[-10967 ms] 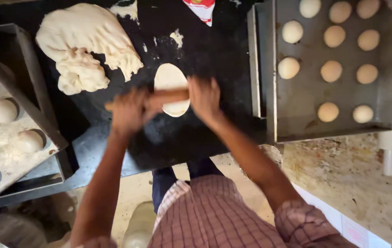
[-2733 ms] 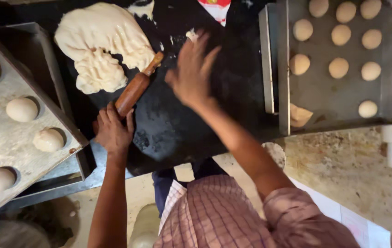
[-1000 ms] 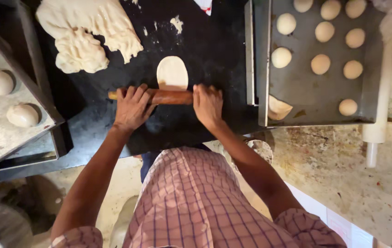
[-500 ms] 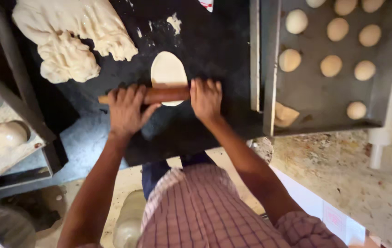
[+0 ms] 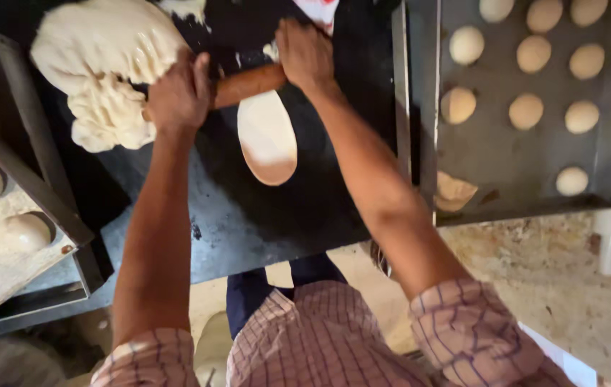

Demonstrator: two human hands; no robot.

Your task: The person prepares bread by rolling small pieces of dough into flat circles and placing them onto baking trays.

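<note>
Two risks I flag, larger first: the big dough mass (image 5: 108,68) touches my left hand (image 5: 180,93) and may snag; the oval dough sheet (image 5: 268,137), mid-slab (image 5: 277,215), long axis pointing toward me, could stick. Both hands, right hand (image 5: 305,51) included, press curled fingers onto the crosswise rolling pin (image 5: 248,84).
</note>
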